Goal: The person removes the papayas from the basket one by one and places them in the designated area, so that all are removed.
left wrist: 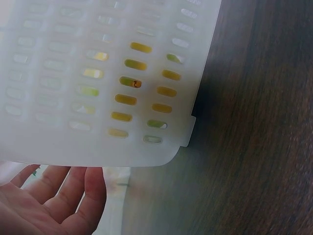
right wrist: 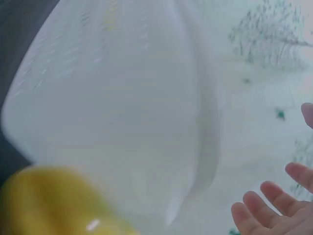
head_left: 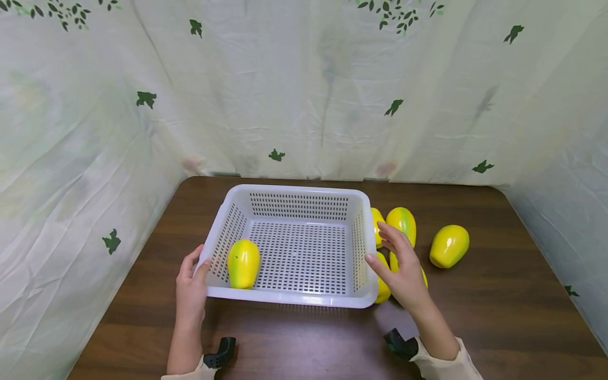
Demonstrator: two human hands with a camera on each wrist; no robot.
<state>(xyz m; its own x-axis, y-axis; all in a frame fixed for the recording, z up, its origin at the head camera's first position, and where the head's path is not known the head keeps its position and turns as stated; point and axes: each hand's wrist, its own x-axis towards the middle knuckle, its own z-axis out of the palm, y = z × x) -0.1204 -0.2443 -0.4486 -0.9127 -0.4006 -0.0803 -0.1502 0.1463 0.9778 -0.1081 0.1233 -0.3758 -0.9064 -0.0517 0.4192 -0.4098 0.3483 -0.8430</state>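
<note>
A white plastic basket [head_left: 290,300] with slotted walls stands on the table, one yellow-green mango [head_left: 244,264] lying at its left inside. On the left side my left hand [head_left: 191,287] holds the rim, thumb on top and fingers under the outer edge. In the left wrist view the mango shows through the slots of the basket wall [left wrist: 54,139]. My right hand [head_left: 406,274] is beside the right rim, fingers spread and holding nothing. Several mangoes lie under and around that hand, among them one mango [head_left: 402,222] behind it and another mango [head_left: 382,285] partly hidden by the basket.
A lone mango [head_left: 449,246] lies farther right on the dark wooden table [head_left: 494,311]. Pale curtains [head_left: 304,95] with green leaf and bird prints hang behind the table and along its sides.
</note>
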